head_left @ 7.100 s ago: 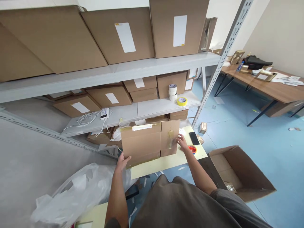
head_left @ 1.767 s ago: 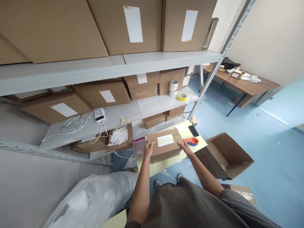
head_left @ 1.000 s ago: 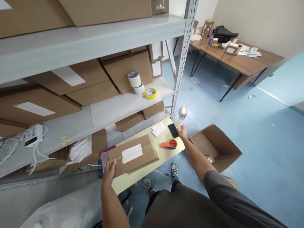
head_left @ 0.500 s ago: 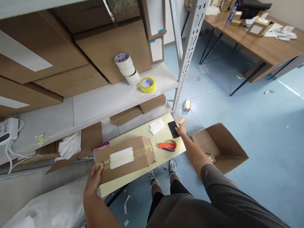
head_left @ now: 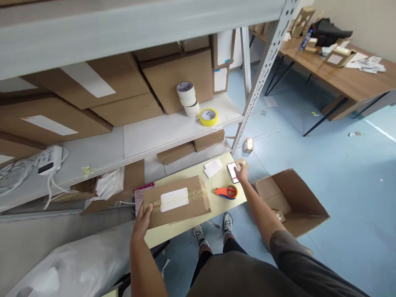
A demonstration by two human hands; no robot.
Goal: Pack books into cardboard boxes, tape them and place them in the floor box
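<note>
My left hand [head_left: 142, 219] grips the left end of a flat taped cardboard box [head_left: 194, 198] with a white label [head_left: 174, 199]. The box lies on the narrow pale yellow table [head_left: 173, 229]. At the table's right end my right hand [head_left: 241, 172] is at a phone [head_left: 232, 171] with a lit screen, its thumb and fingers over the phone's right side; whether it grips or only touches the phone cannot be made out. White slips [head_left: 213, 168] lie left of the phone. An orange tape cutter [head_left: 227, 192] is just below it.
A metal shelf [head_left: 173, 128] with large boxes, white tape rolls [head_left: 187, 99] and yellow tape [head_left: 208, 117] runs behind the table. An open carton [head_left: 291, 202] stands on the floor at right. A cluttered brown table [head_left: 343, 74] is further back.
The phone's screen has gone from dark to lit. My right hand stays at the phone and my left hand stays on the box. The view has shifted, showing more of the upper shelf.
</note>
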